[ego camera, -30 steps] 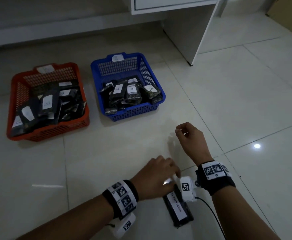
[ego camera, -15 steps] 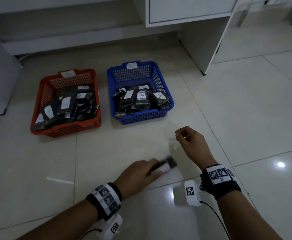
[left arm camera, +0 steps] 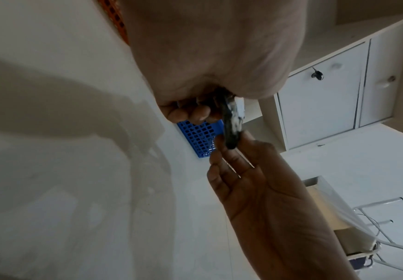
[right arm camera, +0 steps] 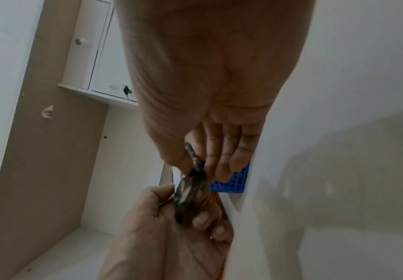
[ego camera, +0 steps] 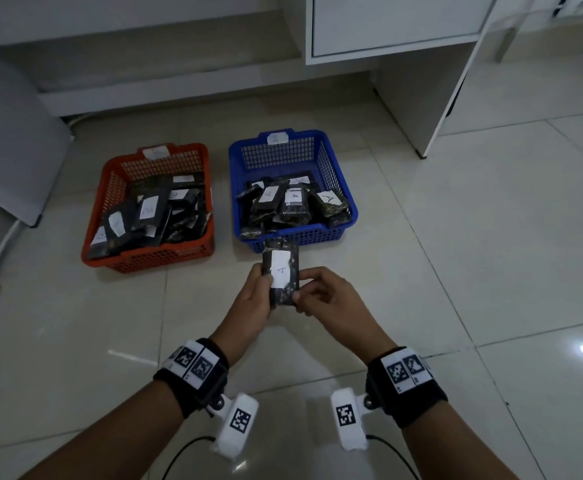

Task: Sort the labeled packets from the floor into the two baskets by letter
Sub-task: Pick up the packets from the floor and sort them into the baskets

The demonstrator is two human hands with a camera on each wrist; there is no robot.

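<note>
Head view: a dark packet (ego camera: 280, 272) with a white label reading "A" is held above the floor, pinched by left hand (ego camera: 251, 299) and right hand (ego camera: 328, 299). Just beyond, the blue basket (ego camera: 335, 168) holds "A" packets; red basket (ego camera: 110, 188) sits left.

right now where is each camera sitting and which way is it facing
Head: worn on the head, looking down and forward at the floor, the red basket and blue basket; both forearms, left hand and right hand show, sharing a grip on the packet labelled A.
Left wrist: under the left wrist, looking along the palm toward the white cabinet; the right hand shows too.
Right wrist: under the right wrist, facing the same cabinet; the left hand shows.
Shared: all three see the packet and the blue basket.
</note>
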